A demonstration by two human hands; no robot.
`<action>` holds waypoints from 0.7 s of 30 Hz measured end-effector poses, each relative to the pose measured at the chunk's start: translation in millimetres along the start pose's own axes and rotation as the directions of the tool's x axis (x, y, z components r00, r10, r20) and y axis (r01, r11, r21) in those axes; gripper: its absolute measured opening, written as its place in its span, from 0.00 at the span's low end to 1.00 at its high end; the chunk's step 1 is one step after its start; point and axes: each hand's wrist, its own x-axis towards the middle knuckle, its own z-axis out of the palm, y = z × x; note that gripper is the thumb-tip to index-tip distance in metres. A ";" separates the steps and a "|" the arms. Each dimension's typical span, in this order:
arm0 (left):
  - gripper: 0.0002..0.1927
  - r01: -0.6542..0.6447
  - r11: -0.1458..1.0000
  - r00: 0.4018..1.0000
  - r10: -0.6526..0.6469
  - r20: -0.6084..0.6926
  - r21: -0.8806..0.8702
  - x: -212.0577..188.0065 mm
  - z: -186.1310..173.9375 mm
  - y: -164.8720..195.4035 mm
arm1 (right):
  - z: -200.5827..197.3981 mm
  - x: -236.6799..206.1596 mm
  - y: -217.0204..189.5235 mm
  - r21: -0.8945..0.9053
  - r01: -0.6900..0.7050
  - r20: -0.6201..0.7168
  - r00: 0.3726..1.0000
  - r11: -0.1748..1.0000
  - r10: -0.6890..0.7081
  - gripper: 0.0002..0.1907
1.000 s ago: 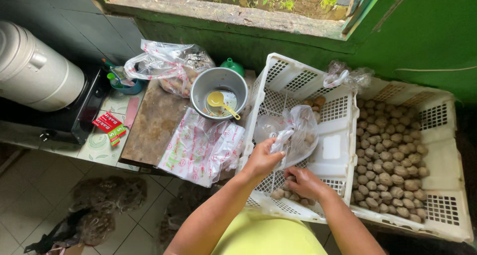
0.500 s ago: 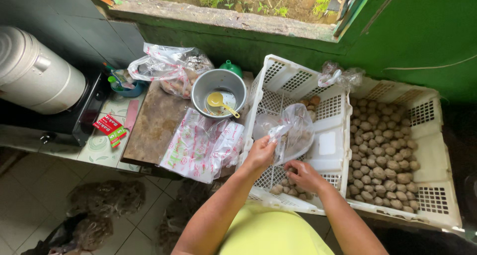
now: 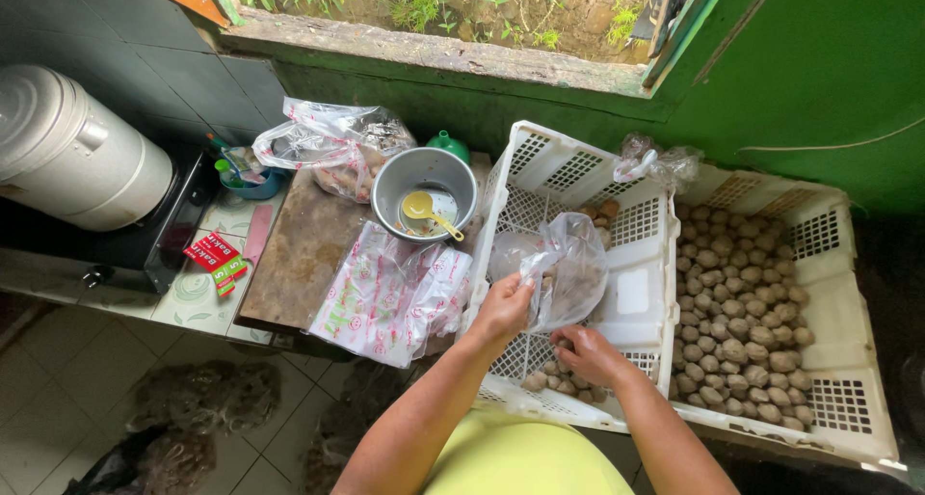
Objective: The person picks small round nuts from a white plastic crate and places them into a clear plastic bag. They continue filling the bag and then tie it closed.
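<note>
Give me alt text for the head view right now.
The left hand holds a clear plastic bag open over a white crate while the right hand reaches among small brown balls in it. A second crate alongside is full of them.

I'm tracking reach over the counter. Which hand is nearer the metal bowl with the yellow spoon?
Left. The left hand grips the clear plastic bag, just right of the metal bowl; the right hand is lower in the white crate.
</note>
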 end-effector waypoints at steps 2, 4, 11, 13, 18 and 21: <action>0.11 -0.003 1.000 1.000 0.004 -0.020 0.020 2.4 -0.8 -4.6 | 0.2 2.0 1.3 0.008 -0.005 0.004 1.000 1.000 0.005 0.13; 0.11 -0.001 0.999 0.999 0.003 -0.045 0.047 4.5 -1.4 -8.2 | 1.2 4.3 1.6 0.028 0.014 0.002 1.000 1.000 -0.014 0.14; 0.15 0.038 0.997 0.999 -0.038 0.009 0.074 4.6 -1.4 -5.0 | -8.5 -6.2 -11.5 0.057 -0.076 0.082 0.994 0.996 0.071 0.16; 0.16 0.069 0.984 0.998 -0.068 -0.008 0.163 4.1 -0.7 -4.9 | -20.6 -15.2 -15.9 0.064 -0.108 0.163 0.982 0.992 0.097 0.15; 0.16 0.003 0.999 0.999 -0.001 0.045 -0.044 2.2 0.0 -10.8 | -53.8 -20.7 -19.4 0.704 0.006 0.228 0.945 0.710 -0.234 0.11; 0.16 -0.002 0.997 0.998 0.008 0.064 -0.082 1.6 0.2 -10.4 | -61.0 -2.1 -23.0 0.728 0.084 -0.025 0.995 0.681 -0.096 0.16</action>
